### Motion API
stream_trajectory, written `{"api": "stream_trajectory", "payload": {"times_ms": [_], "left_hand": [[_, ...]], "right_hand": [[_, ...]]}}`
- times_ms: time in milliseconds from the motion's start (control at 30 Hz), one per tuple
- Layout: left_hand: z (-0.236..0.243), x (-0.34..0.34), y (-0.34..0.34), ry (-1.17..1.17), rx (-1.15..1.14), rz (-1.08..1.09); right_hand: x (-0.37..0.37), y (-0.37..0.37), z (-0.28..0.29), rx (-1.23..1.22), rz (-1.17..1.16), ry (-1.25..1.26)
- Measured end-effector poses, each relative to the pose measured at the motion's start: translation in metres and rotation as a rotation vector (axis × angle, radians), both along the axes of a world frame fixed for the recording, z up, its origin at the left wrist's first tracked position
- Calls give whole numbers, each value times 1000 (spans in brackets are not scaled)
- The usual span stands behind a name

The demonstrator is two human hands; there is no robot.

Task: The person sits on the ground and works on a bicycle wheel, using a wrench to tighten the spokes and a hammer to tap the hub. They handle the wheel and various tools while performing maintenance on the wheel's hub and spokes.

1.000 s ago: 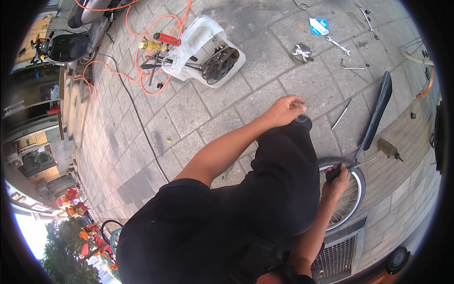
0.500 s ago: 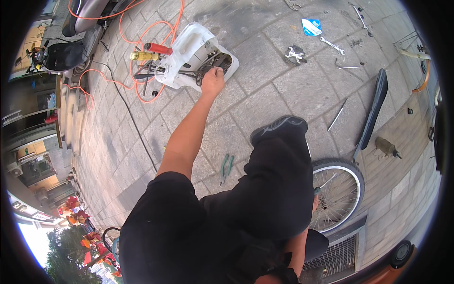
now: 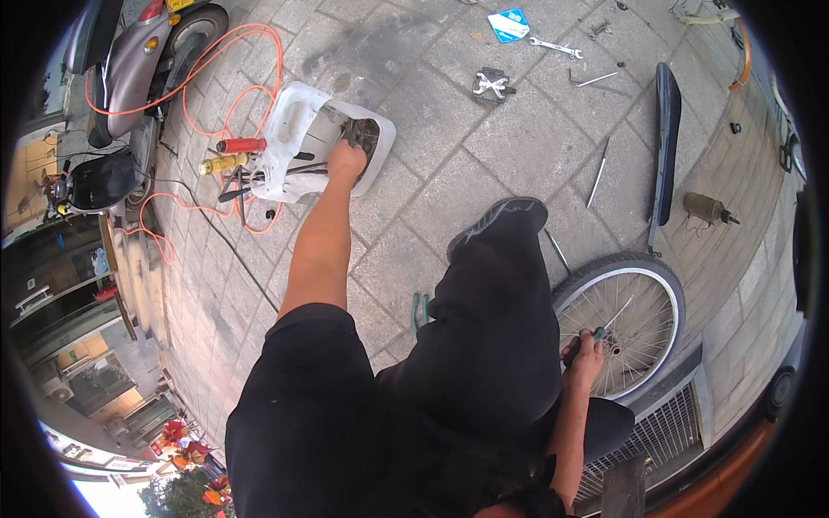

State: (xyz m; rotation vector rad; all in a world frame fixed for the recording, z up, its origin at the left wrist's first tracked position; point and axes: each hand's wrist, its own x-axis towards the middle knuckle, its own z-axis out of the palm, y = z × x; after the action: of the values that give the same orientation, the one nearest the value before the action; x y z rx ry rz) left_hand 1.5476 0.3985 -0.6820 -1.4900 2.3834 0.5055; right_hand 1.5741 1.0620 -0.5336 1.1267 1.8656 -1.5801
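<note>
My left hand [image 3: 347, 161] reaches into a white cut-open plastic jug [image 3: 289, 112] lying on the paving. Its fingers are mostly hidden among dark metal tools inside, so what they touch is unclear. A red-handled screwdriver [image 3: 242, 146], a yellow-handled one [image 3: 223, 164] and several metal shafts stick out of the jug's left end. At the right, my right hand [image 3: 587, 361] is closed around a screwdriver [image 3: 598, 334] with a dark and teal handle. Its shaft points up and right over the spokes of a bicycle wheel [image 3: 676, 304] lying beside my knee.
Green-handled pliers [image 3: 420, 309] lie by my leg. Farther off are a spanner [image 3: 555, 47], a blue-and-white packet [image 3: 509, 26], a metal part [image 3: 493, 85], a thin rod [image 3: 598, 173] and a long black mudguard [image 3: 665, 147]. An orange hose [image 3: 278, 60] loops behind the jug, near a parked scooter [image 3: 142, 60].
My left hand has moved deeper into the jug. My right hand, mostly hidden behind my knee before, now shows with the screwdriver. The whole view has shifted, bringing more of the scooter into sight.
</note>
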Motion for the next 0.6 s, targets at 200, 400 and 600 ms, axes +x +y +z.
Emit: {"api": "stream_trajectory", "payload": {"times_ms": [200, 400, 600], "left_hand": [[102, 24, 53, 214, 209, -217], [139, -31, 221, 523, 1002, 25], [117, -190, 464, 336, 1150, -698]], "right_hand": [[2, 15, 1, -74, -79, 25], [-35, 66, -8, -105, -208, 64], [-60, 195, 53, -73, -441, 232]]}}
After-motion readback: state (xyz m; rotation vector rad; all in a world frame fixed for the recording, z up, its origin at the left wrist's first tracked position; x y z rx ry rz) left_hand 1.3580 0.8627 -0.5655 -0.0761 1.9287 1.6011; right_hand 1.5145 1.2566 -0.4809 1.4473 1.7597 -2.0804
